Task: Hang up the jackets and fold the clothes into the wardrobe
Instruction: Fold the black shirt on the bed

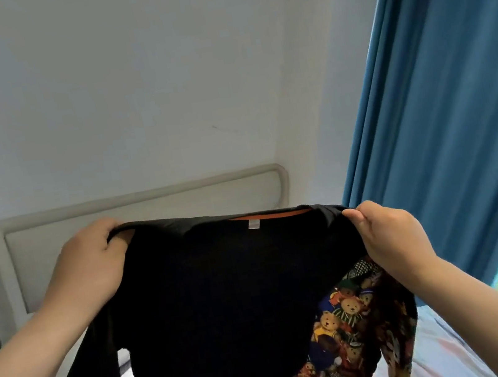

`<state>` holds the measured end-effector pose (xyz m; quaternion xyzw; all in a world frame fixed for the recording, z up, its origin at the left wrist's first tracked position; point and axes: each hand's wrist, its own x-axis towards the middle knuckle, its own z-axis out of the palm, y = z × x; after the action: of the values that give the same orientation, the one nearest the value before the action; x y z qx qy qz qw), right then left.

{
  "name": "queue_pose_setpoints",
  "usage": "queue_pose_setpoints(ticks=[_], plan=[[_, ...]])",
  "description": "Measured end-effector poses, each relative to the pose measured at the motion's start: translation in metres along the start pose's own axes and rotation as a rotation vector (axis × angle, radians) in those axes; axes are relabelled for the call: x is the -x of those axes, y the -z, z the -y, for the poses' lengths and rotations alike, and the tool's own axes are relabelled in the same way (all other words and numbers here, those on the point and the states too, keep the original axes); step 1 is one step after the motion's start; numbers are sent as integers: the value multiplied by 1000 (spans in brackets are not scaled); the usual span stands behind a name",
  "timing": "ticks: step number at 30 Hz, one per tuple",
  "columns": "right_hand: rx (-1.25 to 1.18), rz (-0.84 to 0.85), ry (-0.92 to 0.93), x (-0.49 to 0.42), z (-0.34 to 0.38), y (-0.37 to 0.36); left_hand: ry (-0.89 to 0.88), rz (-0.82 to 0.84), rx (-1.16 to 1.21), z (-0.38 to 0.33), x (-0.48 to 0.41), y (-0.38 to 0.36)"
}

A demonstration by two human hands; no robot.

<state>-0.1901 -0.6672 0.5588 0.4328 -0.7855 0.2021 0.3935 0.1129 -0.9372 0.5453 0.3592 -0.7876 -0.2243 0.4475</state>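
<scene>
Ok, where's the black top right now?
The black top hangs mid-frame in the head view, gripped at its shoulders by the left hand and right hand, in front of the headboard, with bear-print fabric at its lower right.

My 2 arms show: the left forearm and the right forearm are bare as far as the view reaches. My left hand and right hand are bare too, with short, rounded fingers.
</scene>
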Motion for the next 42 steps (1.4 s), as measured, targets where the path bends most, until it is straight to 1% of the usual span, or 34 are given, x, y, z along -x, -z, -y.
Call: queue_pose_setpoints(ticks=[3,5,9,13,15,18,20,23,26,28,30,32,34,36,37,42], plan=[[-71,56,20,-6,24,-30,87,31,46,34,2,-1],[-111,93,7,-12,35,-41,104,62,73,48,3,-1],[-211,161,13,-14,51,-69,89,50,3,70,5,2],[-306,226,39,-6,47,-95,76,41,-17,81,8,-5],[-324,228,17,-2,44,-113,39,22,-50,90,8,-16],[-342,201,-4,10,42,-149,-23,-52,-113,111,15,-40],[-350,203,4,23,39,-183,-43,-95,-185,132,27,-62],[-449,196,-37,50,32,-256,-80,-183,-358,175,49,-103],[-535,125,-144,82,35,-331,-62,-210,-424,222,67,-145],[-628,81,-238,104,45,-365,-66,-230,-441,245,79,-168],[-672,68,-332,121,55,-390,-63,-233,-434,259,91,-185],[-694,90,-415,134,60,-409,-34,-239,-403,268,106,-197],[-724,144,-456,147,62,-425,31,-245,-277,272,122,-207],[-734,194,-439,161,62,-436,108,-249,-131,278,139,-217],[-740,211,-420,168,61,-439,148,-252,-106,281,149,-220],[-817,235,-348,202,50,-431,204,-329,-117,280,211,-233]])
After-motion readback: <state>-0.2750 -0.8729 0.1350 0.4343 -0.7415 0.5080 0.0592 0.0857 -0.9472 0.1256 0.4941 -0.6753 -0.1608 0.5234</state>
